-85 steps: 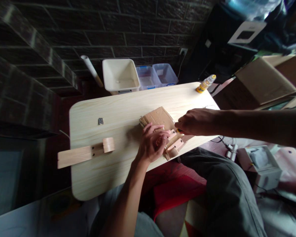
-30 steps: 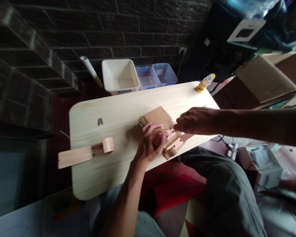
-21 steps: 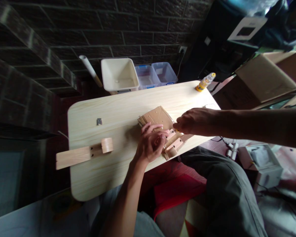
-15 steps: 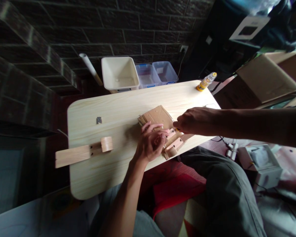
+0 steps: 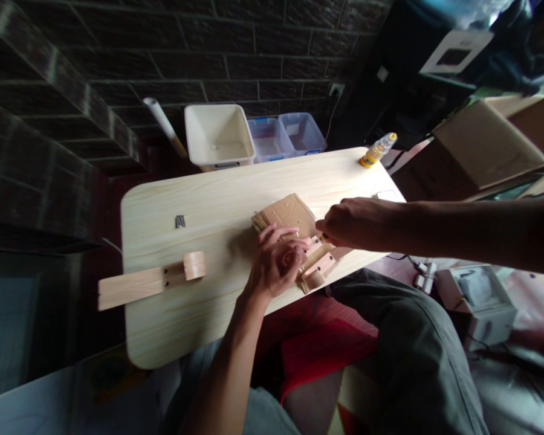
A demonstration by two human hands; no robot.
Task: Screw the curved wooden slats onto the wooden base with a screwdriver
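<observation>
While the cardboard pad (image 5: 292, 211) lies on the pale tabletop (image 5: 199, 196), a flat wooden board (image 5: 130, 289) sits well to its left, its outer end jutting past the table edge. Also left of the pad, but closer to it than the board's outer end, are a small bunch of dark screws (image 5: 180, 221) and a rounded wooden block (image 5: 194, 266) at the board's inner end. Beyond the pad, past the far table edge and to the left, stands a cream bin (image 5: 220, 136); two clear bins (image 5: 263, 142) are beside that.

The left hand (image 5: 276, 263) is at the pad's near left side, its fingers bent and spread over the wooden assembly (image 5: 321, 264); whether they pinch it, I cannot tell. That assembly, with dark holes in it, is at the pad's near right side. Just right of the pad, the right hand (image 5: 351, 220) is closed around a yellow-marked tool (image 5: 324, 237), mostly hidden by the fingers. Farther right and beyond the pad, a clear bottle with a yellow base (image 5: 379, 150) stands near the table's far corner.
</observation>
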